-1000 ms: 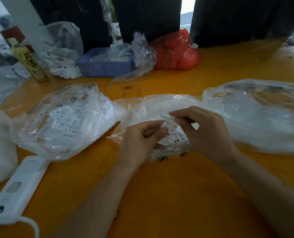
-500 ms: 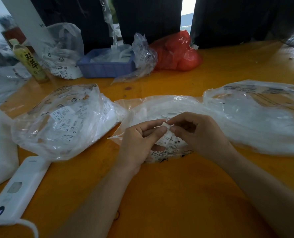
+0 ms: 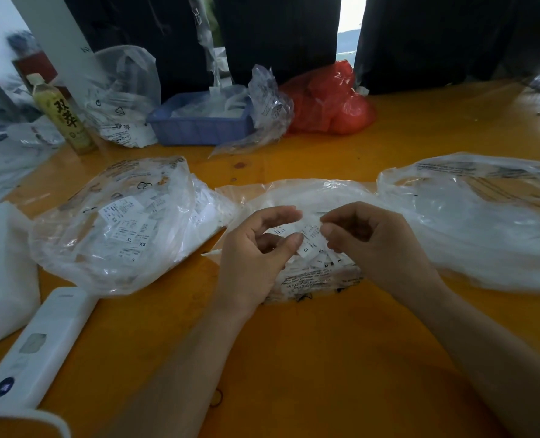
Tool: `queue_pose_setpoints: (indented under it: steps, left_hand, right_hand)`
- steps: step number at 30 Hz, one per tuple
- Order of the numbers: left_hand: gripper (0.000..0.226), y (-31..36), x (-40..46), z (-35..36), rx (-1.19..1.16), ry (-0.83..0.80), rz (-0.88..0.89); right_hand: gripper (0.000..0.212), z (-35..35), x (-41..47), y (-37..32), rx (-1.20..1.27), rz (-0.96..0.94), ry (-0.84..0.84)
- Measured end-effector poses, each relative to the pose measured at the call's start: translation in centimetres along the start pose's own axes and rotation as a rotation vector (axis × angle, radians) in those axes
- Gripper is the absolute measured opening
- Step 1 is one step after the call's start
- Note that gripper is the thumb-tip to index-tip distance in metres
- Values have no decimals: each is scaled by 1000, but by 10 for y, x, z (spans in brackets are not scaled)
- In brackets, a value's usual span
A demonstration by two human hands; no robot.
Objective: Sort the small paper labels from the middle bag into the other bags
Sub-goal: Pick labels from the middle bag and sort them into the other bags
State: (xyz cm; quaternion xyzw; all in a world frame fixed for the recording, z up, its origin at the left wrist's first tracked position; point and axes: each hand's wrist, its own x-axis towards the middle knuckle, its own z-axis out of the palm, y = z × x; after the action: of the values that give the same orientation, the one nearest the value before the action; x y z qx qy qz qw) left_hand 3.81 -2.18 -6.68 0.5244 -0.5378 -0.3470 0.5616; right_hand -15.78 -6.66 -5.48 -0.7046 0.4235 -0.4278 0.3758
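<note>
Left hand (image 3: 256, 248): hovering over the middle bag (image 3: 306, 197), fingers (image 3: 294, 240) curling loosely, thumb and forefinger apart; not plainly gripping anything.
Right hand (image 3: 376, 245): fingers curling inward, tips pinching the upper edge of one paper label (image 3: 308, 243) marked S.
Label position: hanging between both hands, just above the loose pile of labels (image 3: 325, 263) inside the middle bag.
Left bag (image 3: 114, 222): lying on the orange surface (image 3: 294, 358), already holding printed labels, XL and XS showing.
Right bag (image 3: 477, 216): lying beside the middle bag; contents not discernible.
Risk, slipping: holding by one edge only, likely dropping back into the pile.
Risk, doubling: possibly lifting a second label stuck behind the first.
Risk, missorting: misreading the size mark.
Count: two hands; three sorting bags; one label pinched; pile uncountable.
</note>
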Motion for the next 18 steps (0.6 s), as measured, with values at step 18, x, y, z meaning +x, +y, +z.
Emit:
queue_pose_setpoints:
  steps: [18]
  left_hand:
    - [12, -11, 5, -2, -180, 121, -160]
  right_hand:
    - [9, -4, 2, -3, 22, -4, 50]
